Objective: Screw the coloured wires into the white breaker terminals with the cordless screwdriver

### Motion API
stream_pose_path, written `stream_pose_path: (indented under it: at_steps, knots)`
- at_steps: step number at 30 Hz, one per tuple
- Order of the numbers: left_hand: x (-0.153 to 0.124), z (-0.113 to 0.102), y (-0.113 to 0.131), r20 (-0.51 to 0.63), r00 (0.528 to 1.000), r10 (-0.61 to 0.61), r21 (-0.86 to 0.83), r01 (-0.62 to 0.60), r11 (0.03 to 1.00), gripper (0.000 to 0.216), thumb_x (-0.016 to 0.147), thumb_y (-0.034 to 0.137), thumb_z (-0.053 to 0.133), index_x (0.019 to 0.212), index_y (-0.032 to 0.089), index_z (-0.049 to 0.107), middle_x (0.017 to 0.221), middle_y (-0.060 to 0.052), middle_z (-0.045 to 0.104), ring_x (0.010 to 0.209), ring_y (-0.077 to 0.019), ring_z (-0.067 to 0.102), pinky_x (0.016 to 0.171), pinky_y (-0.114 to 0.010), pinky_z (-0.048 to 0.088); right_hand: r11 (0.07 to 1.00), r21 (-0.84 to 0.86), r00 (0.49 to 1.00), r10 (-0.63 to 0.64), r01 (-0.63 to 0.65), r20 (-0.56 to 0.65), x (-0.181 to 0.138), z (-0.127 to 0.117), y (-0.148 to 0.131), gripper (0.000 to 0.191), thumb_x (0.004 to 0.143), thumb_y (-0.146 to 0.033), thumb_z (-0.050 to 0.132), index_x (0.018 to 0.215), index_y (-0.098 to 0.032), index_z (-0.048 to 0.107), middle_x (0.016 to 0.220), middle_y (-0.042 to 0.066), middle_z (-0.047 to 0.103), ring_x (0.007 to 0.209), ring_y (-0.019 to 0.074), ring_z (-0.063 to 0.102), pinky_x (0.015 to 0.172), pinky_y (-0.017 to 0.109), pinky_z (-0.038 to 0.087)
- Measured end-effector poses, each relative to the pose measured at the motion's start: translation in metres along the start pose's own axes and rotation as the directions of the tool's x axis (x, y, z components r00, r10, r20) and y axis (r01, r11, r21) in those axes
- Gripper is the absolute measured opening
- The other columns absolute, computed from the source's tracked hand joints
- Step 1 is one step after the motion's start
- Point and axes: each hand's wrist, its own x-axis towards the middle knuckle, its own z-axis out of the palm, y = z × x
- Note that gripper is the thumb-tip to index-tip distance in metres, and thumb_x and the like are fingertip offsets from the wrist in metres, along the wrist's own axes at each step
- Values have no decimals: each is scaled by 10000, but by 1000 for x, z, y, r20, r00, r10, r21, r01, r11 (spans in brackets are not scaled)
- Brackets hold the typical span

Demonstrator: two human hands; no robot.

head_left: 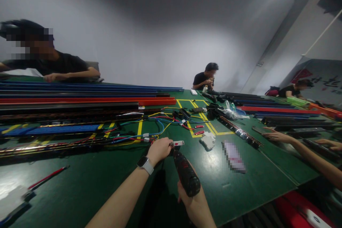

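"While the right hand (187, 201) has the drill (187, 175) gripped, what lies nearest?"

"Well left of the drill, a white unit (12, 201) with a red lead (48, 176), on the green counter (93, 181)."

"Can you see the trigger finger?"

"No. The right fingers are closed around the handle, mostly hidden by the drill, so I can't tell whether the trigger is pressed."

"And the piece being worked on?"

"A small white connector (178, 143), at the drill's nose. The left hand (160, 149) seems to pinch its left end, fingers closed. Whether the bit touches it, I can't tell."

"Which step would you call this?"

"My judgement: turning a screw in that connector, either way. The next move calls for a square bit, light pressure and left fingers kept firm but clear of the tip."

"What's beyond?"

"Right of the drill, a blurred-out flat thing (233, 156); closer in and a little beyond, a white block (208, 140). Well to the drill's right, a co-worker's hand (278, 136). Beyond the drill to the left, loose wires (163, 124), then a red rail (149, 101) and blue rails (107, 88)."

"Farthest?"

"Two people: one (72, 66) far left of the drill, behind the rails, another (200, 79) almost straight beyond it."
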Motion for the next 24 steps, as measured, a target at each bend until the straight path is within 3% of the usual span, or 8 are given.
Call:
stream_pose_path:
  at_steps: [20, 24]
  knots:
    - [0, 0, 0, 3, 1000, -20, 1, 20, 1000, 313, 993, 368, 450, 1122, 274, 720, 1101, -79, 716, 1007, -217, 679, 877, -309, 500, 1000, -9, 1000, 11, -11, -1, 1, -1, 2, 778, 898, -408, 637, 1560, -176, 301, 694, -20, 590, 536, 156, 528, 559, 290, 484]
    - [-1, -2, 1, 5, 1000, -18, 3, 18, 1000, 316, 996, 369, 444, 1113, 276, 722, 1088, -79, 718, 1004, -219, 680, 879, -312, 503, 999, -24, 999, 38, -39, -18, 1, -2, 4, 682, 888, -447, 653, 1478, -182, 436, 726, 10, 639, 542, 168, 552, 566, 310, 507]
